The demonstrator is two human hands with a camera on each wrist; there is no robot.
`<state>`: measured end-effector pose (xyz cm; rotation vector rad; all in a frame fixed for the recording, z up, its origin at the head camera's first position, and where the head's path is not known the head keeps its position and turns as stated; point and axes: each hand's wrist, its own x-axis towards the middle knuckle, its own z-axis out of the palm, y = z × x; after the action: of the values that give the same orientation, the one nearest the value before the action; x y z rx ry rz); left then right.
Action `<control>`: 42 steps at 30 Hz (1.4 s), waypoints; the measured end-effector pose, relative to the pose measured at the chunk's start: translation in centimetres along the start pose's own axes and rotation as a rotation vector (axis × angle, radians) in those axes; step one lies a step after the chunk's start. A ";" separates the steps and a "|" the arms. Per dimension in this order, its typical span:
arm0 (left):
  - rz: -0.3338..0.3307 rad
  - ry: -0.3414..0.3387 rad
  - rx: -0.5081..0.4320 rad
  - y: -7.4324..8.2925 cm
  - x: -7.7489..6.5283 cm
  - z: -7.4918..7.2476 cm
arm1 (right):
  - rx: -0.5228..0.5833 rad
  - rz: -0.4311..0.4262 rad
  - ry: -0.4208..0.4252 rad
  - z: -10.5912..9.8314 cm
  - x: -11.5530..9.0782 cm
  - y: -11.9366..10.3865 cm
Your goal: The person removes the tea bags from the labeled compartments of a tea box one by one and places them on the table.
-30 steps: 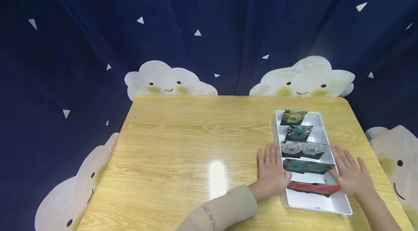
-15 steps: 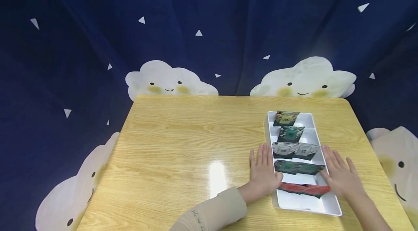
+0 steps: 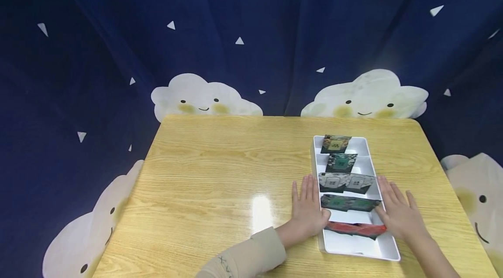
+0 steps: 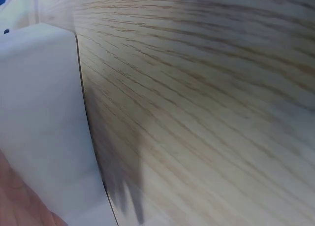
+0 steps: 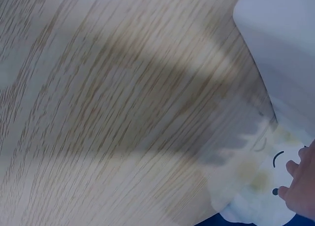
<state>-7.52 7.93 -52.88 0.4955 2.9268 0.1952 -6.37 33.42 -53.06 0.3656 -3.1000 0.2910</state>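
Note:
A long white divided tray (image 3: 353,247) lies on the right part of the table, flanked by both hands. My left hand (image 3: 308,214) presses its left wall, fingers straight and thumb over the rim. Against the right wall lies my right hand (image 3: 402,214), fingers straight and thumb at the rim. Flat printed packets stand in the compartments: a yellow-labelled one (image 3: 335,144) farthest back, then a green-labelled packet (image 3: 341,163), grey-white packets (image 3: 332,182), dark green packets (image 3: 349,203) and red packets (image 3: 355,228). Both wrist views show the outer tray wall (image 4: 44,113) beside fingers.
The wooden table (image 3: 220,173) stretches left of the tray, with a bright light reflection on it. A dark blue curtain (image 3: 251,16) with white triangles and smiling clouds hangs behind and at the sides.
Both hands have slid the tray to the left across the table, its packets moving along with it. The hands keep the same pose on its sides.

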 end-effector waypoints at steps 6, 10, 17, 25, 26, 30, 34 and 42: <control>0.010 -0.001 -0.001 -0.9 -0.2 -0.1 | 0.012 0.002 0.000 0.1 0.1 -1.2; 0.008 0.015 0.027 -1.4 -0.4 -0.2 | 0.009 0.009 0.006 0.2 0.3 -1.8; 0.005 0.021 0.053 -2.1 -0.6 -0.2 | 0.015 0.038 -0.015 0.2 0.4 -2.9; 0.001 0.030 0.039 -2.7 -1.0 -0.4 | 0.002 0.055 -0.033 0.2 0.6 -3.6; -0.001 0.028 0.035 -2.8 -1.1 -0.5 | -0.003 0.056 -0.033 0.2 0.7 -3.7; 0.001 0.029 0.016 -3.0 -1.2 -0.5 | -0.009 0.055 -0.023 0.2 0.7 -3.9; 0.002 0.040 0.019 -3.1 -1.2 -0.4 | -0.017 0.050 -0.017 0.2 0.8 -4.0; -0.009 0.044 0.010 -3.3 -1.1 -0.3 | -0.013 0.039 -0.020 0.2 1.1 -4.0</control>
<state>-7.58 4.48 -52.93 0.4849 2.9738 0.1934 -6.54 29.30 -52.45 0.3105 -3.1299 0.2699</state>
